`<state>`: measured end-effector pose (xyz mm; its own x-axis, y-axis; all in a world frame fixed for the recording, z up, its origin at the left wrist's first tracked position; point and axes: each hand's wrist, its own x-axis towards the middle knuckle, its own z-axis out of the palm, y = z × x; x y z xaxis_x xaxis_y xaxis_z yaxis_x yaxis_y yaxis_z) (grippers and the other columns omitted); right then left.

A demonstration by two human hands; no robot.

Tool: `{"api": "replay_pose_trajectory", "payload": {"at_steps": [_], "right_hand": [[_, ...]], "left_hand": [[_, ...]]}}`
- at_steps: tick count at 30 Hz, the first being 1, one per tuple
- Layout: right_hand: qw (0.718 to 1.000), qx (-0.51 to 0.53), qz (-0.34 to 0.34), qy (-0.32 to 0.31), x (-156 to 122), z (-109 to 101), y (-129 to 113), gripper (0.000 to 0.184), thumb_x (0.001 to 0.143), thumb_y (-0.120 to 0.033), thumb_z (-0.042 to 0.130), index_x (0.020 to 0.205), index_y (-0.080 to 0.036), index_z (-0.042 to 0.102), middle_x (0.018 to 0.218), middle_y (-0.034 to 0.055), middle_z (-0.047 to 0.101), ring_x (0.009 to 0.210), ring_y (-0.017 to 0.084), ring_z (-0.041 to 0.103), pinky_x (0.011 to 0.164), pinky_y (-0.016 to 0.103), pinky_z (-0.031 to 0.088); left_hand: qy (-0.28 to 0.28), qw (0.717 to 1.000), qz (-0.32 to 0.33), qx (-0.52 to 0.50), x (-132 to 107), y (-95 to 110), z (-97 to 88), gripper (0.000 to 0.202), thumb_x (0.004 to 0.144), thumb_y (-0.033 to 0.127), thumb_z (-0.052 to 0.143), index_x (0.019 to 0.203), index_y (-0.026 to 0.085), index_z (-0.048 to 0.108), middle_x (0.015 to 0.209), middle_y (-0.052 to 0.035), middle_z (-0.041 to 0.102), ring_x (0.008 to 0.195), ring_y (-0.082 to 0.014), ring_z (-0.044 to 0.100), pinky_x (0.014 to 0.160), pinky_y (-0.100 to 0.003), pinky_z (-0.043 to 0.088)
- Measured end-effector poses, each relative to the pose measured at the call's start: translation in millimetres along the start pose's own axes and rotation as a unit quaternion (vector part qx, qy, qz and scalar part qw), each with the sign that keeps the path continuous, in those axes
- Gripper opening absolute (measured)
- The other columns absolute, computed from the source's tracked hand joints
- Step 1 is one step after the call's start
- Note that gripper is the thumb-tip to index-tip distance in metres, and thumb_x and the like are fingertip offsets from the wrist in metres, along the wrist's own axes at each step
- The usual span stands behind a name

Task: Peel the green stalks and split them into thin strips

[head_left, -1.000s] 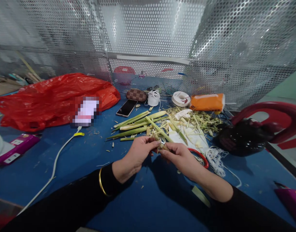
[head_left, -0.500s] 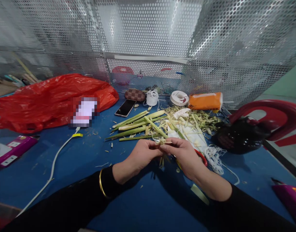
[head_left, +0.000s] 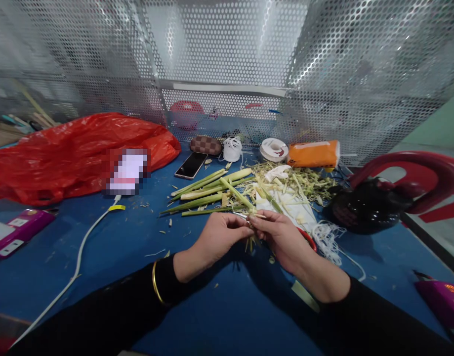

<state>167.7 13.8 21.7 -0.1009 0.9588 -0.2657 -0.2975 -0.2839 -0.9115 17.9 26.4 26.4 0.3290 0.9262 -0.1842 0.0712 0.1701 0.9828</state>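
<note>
My left hand (head_left: 215,238) and my right hand (head_left: 282,236) meet above the blue table (head_left: 145,267), both pinching a small bundle of pale green plant strips (head_left: 251,232) whose ends hang down between them. A gold bangle (head_left: 155,283) circles my left wrist. Just beyond my fingers lie several long green stalks (head_left: 206,190) and a heap of peeled scraps (head_left: 297,183) on white paper. A red-handled tool (head_left: 308,238) lies partly hidden behind my right hand.
A red plastic bag (head_left: 74,153) fills the left. A phone (head_left: 191,164), checked pouch (head_left: 206,145), thread spool (head_left: 232,148), tape roll (head_left: 273,149) and orange packet (head_left: 313,154) line the perforated metal screen. A black bag (head_left: 363,210) sits at right, a white cable (head_left: 78,262) at left.
Both hands shifted slightly away from me while turning the bundle; its strip ends now hang down between the fingers instead of pointing sideways.
</note>
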Motion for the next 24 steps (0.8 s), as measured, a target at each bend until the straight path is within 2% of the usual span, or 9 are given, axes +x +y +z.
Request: {"api": "replay_pose_trajectory", "payload": {"at_steps": [7,16,20,24], "right_hand": [[1.000,0.004,0.008,-0.007,1.0,-1.6,-2.4,0.024,0.057,-0.030,0.083,0.066,-0.016,0.066,0.060,-0.0030,0.055,0.051,0.007,0.039,0.050,0.023,0.027],[1.000,0.009,0.008,0.007,-1.0,1.7,-0.6,0.025,0.054,-0.029,0.084,0.065,-0.015,0.065,0.059,-0.0033,0.056,0.052,0.007,0.040,0.051,0.023,0.028],[1.000,-0.001,0.007,0.007,-1.8,2.3,0.3,0.026,0.055,-0.030,0.083,0.067,-0.015,0.065,0.058,-0.0038,0.056,0.051,0.006,0.040,0.049,0.022,0.026],[1.000,-0.009,0.007,0.017,-1.7,1.9,2.9,0.025,0.056,-0.030,0.083,0.064,-0.015,0.064,0.050,-0.0050,0.052,0.049,0.007,0.039,0.048,0.023,0.024]], "left_hand": [[-0.013,0.999,-0.021,-0.033,1.0,0.1,-1.4,0.013,0.064,0.028,0.075,0.063,0.015,0.072,0.061,-0.0009,0.066,0.056,-0.0099,0.052,0.059,-0.023,0.039],[0.008,1.000,0.030,0.003,0.4,-4.2,0.6,0.008,0.066,0.023,0.071,0.064,0.015,0.073,0.061,-0.0001,0.068,0.056,-0.0097,0.053,0.060,-0.022,0.040],[0.016,0.997,0.044,0.062,-1.4,-3.4,-0.6,0.011,0.069,0.023,0.068,0.065,0.015,0.074,0.060,0.0001,0.067,0.054,-0.0100,0.052,0.056,-0.022,0.037],[0.038,0.980,0.093,0.171,-4.5,-5.3,-0.3,0.018,0.073,0.022,0.060,0.064,0.015,0.075,0.055,0.0005,0.064,0.053,-0.0108,0.051,0.054,-0.022,0.035]]}}
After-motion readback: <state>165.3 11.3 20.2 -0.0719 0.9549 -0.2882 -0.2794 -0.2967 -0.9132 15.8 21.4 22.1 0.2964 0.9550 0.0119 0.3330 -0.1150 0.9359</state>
